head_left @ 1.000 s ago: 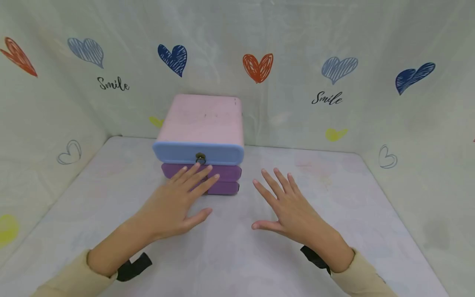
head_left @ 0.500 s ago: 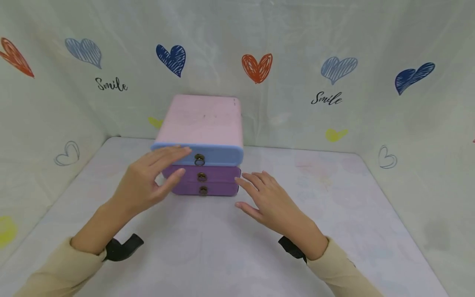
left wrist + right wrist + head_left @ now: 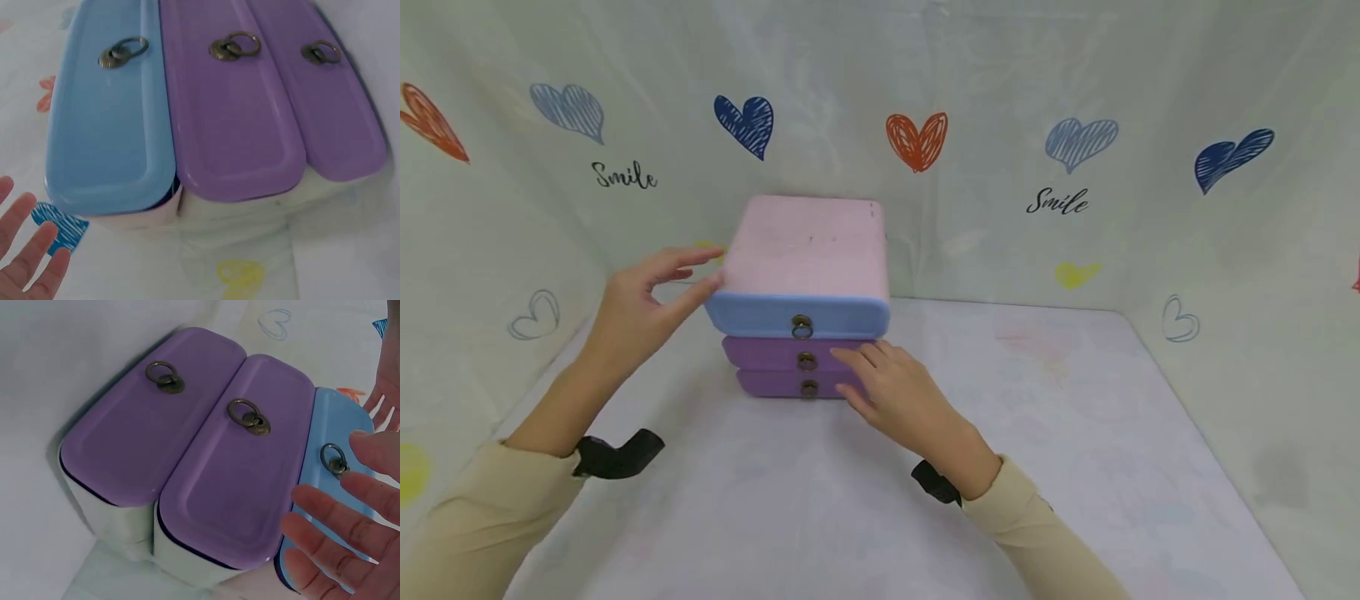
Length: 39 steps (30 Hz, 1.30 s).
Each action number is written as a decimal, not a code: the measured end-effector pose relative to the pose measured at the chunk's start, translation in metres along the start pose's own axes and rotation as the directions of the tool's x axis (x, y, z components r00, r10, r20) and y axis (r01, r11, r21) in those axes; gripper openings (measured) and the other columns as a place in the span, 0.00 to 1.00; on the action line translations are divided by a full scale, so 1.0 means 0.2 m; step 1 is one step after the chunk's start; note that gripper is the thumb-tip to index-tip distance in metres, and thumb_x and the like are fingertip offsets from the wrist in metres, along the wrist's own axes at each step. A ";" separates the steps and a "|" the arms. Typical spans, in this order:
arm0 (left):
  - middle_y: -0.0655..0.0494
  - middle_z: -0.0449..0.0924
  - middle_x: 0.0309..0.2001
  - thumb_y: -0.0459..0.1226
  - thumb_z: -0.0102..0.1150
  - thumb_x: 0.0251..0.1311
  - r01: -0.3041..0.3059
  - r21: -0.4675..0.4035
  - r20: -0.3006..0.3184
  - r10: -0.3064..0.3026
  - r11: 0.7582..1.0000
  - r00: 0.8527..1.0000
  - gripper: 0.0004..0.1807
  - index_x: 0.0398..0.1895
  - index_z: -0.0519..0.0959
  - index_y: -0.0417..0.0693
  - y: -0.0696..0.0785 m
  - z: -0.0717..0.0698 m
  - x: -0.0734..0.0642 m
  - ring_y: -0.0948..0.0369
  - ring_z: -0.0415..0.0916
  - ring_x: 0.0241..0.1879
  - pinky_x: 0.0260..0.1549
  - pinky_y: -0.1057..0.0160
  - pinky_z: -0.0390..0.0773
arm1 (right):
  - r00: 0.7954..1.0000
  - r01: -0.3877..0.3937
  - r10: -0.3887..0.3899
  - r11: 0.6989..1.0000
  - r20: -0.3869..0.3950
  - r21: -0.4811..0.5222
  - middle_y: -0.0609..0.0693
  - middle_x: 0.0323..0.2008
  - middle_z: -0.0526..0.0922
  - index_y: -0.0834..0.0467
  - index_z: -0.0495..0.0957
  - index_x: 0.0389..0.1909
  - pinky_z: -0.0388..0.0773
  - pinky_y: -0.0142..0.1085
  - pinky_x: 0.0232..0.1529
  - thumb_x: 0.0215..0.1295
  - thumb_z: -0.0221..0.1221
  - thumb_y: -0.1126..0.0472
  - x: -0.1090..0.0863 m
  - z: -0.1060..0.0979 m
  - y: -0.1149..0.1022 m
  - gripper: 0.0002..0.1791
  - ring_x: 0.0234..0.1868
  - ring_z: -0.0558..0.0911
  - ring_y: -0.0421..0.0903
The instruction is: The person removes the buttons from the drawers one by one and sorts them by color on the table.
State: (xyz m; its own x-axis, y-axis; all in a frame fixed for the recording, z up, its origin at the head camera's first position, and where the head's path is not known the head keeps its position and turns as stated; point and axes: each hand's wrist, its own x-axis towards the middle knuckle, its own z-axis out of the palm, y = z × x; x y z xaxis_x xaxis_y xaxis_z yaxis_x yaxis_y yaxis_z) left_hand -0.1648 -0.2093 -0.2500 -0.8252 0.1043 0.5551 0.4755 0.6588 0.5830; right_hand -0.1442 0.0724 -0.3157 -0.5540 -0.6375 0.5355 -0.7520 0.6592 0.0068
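The drawer stack (image 3: 808, 250) stands toward the back of the table (image 3: 1037, 458), its blue front (image 3: 846, 318) above two purple fronts (image 3: 767, 353), and I have a hand at either side of it. For a sure hold, I judge it best to set both palms flat to the side walls at matching height and press evenly, since pressure higher on one side could twist the stack. Dark gaps show behind the rims of the fronts, so I'd keep my fingertips off those edges and clear of the pull rings (image 3: 802, 328); a drawer might slide if caught there. My left hand (image 3: 636, 308) is the higher one, its thumb and fingers apart beside the pink top's left edge, gripping nothing. My right hand (image 3: 904, 398) is lower, in front of the right end of the purple fronts, its fingers loosely spread with nothing between them. Whether either hand touches the stack I can't tell. My forearms slant inward from the near corners, so squaring the wrists would probably help the palms meet the sides.
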 end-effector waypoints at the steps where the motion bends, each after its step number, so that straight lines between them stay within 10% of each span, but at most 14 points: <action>1: 0.52 0.77 0.56 0.40 0.60 0.59 0.044 0.005 0.024 -0.044 0.999 0.999 0.21 0.57 0.76 0.55 -0.01 -0.02 0.01 0.83 0.67 0.48 0.44 0.82 0.65 | 1.000 -0.002 0.002 1.000 -0.002 0.005 0.48 0.39 0.81 0.57 0.76 0.53 0.75 0.33 0.41 0.61 0.60 0.55 0.01 0.01 -0.01 0.20 0.40 0.78 0.44; 6: 0.51 0.72 0.61 0.51 0.54 0.61 0.242 0.025 0.154 -0.243 0.970 0.958 0.26 0.63 0.70 0.56 -0.06 -0.06 0.10 0.66 0.72 0.53 0.40 0.78 0.69 | 1.000 -0.014 0.015 0.999 -0.025 0.039 0.48 0.40 0.82 0.57 0.74 0.55 0.76 0.35 0.41 0.63 0.59 0.56 0.06 0.05 -0.04 0.20 0.41 0.79 0.45; 10: 0.44 0.65 0.65 0.54 0.51 0.62 0.359 -0.023 0.306 -0.336 0.933 0.891 0.34 0.68 0.61 0.51 -0.11 -0.06 0.18 0.49 0.69 0.57 0.41 0.70 0.77 | 0.998 -0.042 0.045 0.998 -0.045 0.053 0.49 0.41 0.82 0.57 0.74 0.55 0.77 0.37 0.43 0.63 0.58 0.57 0.09 0.08 -0.05 0.20 0.44 0.81 0.46; 20: 0.41 0.54 0.70 0.57 0.46 0.63 0.572 -0.106 0.515 -0.447 0.813 0.731 0.40 0.73 0.48 0.51 -0.20 0.00 0.23 0.44 0.62 0.63 0.52 0.52 0.74 | 0.997 -0.067 0.069 0.997 -0.045 0.039 0.47 0.38 0.82 0.55 0.74 0.54 0.77 0.33 0.30 0.64 0.57 0.58 0.15 0.14 -0.07 0.18 0.37 0.81 0.42; 39: 0.40 0.60 0.67 0.58 0.45 0.63 0.564 -0.114 0.530 -0.430 0.818 0.731 0.39 0.73 0.49 0.53 -0.23 0.02 0.23 0.49 0.66 0.60 0.49 0.57 0.76 | 0.986 -0.156 0.162 0.975 -0.026 0.158 0.49 0.33 0.81 0.61 0.75 0.38 0.76 0.27 0.30 0.66 0.54 0.63 0.24 0.18 -0.11 0.05 0.32 0.81 0.39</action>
State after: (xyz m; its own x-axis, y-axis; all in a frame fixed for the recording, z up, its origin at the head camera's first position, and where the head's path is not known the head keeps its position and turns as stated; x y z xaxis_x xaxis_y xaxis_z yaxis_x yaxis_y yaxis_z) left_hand -0.2251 -0.2312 -0.2539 -0.9693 0.1873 -0.1593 -0.0420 0.5122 0.8579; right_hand -0.1662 0.0127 -0.3201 -0.6589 -0.5115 0.5515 -0.7033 0.6791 -0.2104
